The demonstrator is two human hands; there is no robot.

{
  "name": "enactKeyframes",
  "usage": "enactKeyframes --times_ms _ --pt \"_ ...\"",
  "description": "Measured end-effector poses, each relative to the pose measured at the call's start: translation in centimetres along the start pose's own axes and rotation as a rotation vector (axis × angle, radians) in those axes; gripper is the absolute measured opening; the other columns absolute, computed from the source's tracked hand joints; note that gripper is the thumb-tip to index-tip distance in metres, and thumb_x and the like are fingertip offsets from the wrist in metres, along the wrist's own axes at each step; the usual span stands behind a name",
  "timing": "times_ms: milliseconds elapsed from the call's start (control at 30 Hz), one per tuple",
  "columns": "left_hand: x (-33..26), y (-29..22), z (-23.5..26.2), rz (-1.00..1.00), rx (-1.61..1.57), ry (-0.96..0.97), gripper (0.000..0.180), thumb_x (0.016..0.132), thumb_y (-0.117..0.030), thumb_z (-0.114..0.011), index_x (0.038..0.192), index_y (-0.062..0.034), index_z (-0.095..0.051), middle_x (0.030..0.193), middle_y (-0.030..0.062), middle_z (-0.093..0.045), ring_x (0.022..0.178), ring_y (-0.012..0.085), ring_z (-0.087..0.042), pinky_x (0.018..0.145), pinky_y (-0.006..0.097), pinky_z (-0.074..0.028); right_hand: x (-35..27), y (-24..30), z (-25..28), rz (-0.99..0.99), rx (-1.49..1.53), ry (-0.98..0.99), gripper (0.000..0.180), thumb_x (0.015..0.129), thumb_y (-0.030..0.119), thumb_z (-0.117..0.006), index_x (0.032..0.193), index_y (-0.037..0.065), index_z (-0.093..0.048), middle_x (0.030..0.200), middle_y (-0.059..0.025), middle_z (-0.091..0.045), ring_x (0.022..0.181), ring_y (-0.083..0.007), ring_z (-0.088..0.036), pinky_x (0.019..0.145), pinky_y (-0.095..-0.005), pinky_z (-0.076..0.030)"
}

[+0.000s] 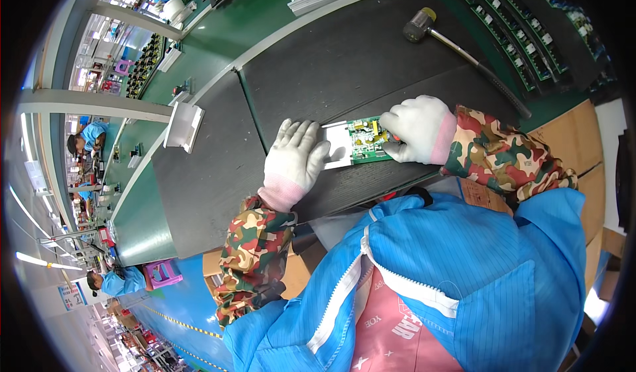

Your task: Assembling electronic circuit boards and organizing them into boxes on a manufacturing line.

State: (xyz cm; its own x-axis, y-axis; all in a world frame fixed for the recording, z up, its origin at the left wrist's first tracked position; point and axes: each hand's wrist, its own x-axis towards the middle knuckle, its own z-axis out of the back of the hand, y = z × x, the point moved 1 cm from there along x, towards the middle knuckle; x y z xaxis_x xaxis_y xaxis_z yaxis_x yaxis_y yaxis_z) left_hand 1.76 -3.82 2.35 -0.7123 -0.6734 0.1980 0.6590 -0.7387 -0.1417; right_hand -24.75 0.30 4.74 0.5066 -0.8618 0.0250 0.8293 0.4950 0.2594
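Note:
A green circuit board (366, 139) with yellow and other small parts lies partly in a white metal housing (337, 146) on the dark mat. Its right end sits under my right hand (419, 130), whose gloved fingers are curled and closed on it. At the housing's left end rests my left hand (291, 160), also in a white glove. Those fingers are stretched out side by side, and the thumb lies against the housing's edge. The underside of the board and the right fingertips are partly hidden.
A mallet (464, 51) lies at the far right of the black mat (311, 54). One white housing (184, 127) stands at the mat's left edge, another (315, 0) beyond it. Rows of circuit boards (510, 31) fill the far right. Co-workers (119, 281) sit at the left.

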Motion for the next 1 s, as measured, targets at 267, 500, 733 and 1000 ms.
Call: enactKeyframes --times_ms 267,500,733,1000 --pt "-0.2 0.0 0.1 0.002 -0.005 0.003 0.046 0.098 -0.033 -0.045 0.122 0.0042 -0.058 0.122 0.023 -0.06 0.118 0.0386 -0.055 0.111 0.046 -0.034 0.5 -0.1 0.1 0.032 -0.031 0.093 0.032 0.08 0.037 -0.068 0.092 0.007 -0.065 0.08 -0.0098 -0.067 0.078 -0.0276 -0.068 0.073 -0.0405 -0.053" --pt "-0.2 -0.1 0.3 0.0 0.008 0.015 0.047 0.098 -0.034 -0.045 0.122 0.0043 -0.057 0.122 0.0231 -0.06 0.118 0.0386 -0.055 0.111 0.046 -0.035 0.1 0.3 -0.6 0.097 -0.008 -0.002 0.027 0.074 0.032 -0.07 0.085 0.008 -0.064 0.079 -0.0069 -0.065 0.079 -0.0259 -0.065 0.072 -0.0385 -0.051" --pt "0.0 0.1 0.2 -0.004 -0.01 0.016 0.047 0.098 -0.034 -0.044 0.122 0.0043 -0.058 0.122 0.0219 -0.06 0.118 0.038 -0.054 0.111 0.046 -0.035 -0.9 -0.5 -0.7 -0.066 0.062 -0.183 0.026 0.069 0.029 -0.073 0.082 0.008 -0.063 0.071 -0.0075 -0.062 0.07 -0.028 -0.063 0.063 -0.039 -0.049" --pt "0.1 0.0 0.4 -0.01 -0.002 0.017 0.044 0.097 -0.031 -0.046 0.121 0.004 -0.058 0.121 0.0208 -0.061 0.119 0.0382 -0.054 0.11 0.046 -0.035 -1.0 0.3 -0.9 -0.088 0.092 -0.088 0.029 0.076 0.034 -0.071 0.086 0.008 -0.063 0.075 -0.007 -0.065 0.075 -0.0265 -0.066 0.069 -0.0387 -0.052"
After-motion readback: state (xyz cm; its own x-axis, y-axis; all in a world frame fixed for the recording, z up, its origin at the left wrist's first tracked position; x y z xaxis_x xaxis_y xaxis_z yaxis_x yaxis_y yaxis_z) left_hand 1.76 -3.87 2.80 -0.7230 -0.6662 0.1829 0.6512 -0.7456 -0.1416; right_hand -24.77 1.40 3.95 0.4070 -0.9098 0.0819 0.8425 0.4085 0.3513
